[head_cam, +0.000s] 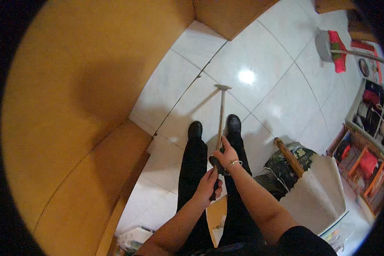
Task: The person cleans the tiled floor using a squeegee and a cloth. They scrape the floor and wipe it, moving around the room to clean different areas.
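Between my two feet, a long-handled tool with a thin metal shaft reaches forward over the tiled floor. Its far end carries a short flat crosspiece, at or just above the tiles; I cannot tell which. My right hand is wrapped around the black upper part near the shaft, index finger along the metal. Closer to my body, my left hand grips the black handle end. The fingers partly hide the handle. A bracelet circles my right wrist.
Large wooden panels rise on the left. To the right are a dark bag, a wooden pole and a cloth-covered surface. Farther right lie open boxes of mixed items and a pink-and-grey head on a pole.
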Motion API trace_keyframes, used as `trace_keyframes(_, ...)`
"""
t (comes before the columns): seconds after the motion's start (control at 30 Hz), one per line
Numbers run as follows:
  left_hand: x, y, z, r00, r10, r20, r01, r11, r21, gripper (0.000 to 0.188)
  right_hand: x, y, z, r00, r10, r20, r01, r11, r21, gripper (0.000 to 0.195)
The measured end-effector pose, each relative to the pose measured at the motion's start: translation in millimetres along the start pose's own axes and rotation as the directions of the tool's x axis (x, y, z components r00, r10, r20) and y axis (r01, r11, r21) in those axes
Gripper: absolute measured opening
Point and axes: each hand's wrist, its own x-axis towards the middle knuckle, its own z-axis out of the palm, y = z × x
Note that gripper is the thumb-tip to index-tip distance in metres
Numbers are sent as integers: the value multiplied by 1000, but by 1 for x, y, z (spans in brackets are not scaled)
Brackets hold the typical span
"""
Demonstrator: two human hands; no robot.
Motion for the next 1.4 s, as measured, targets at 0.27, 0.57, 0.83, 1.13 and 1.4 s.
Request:
trace_keyframes(0.27, -27, -9, 46, 996, -89, -16, 91, 983, 159, 23, -29, 20, -38, 999, 52, -12, -50, 990, 129, 83)
trace_keyframes(0.57, -27, -27, 97, 1000, 9, 23, -11, 997, 78, 25, -32, -7, -108, 998, 5, 67, -8, 999, 35, 71)
trace_keyframes(0.83, -102, -36, 137, 998, 43, 49, -48, 993, 105, 22, -88, -46, -150, 981, -81, 174, 73, 996, 49, 61)
trace_keyframes(1.13, -159, -12, 186, 978, 128, 165, -118, 991, -68, 27, -86, -131, -208, 927, -42, 373, 232, 845, -482, 64)
trace_keyframes(1.4, -151, 18, 206, 948, 256, 187, -198, 940, -279, 26, -58, -192, -227, 898, 2, 441, 333, 651, -682, 60)
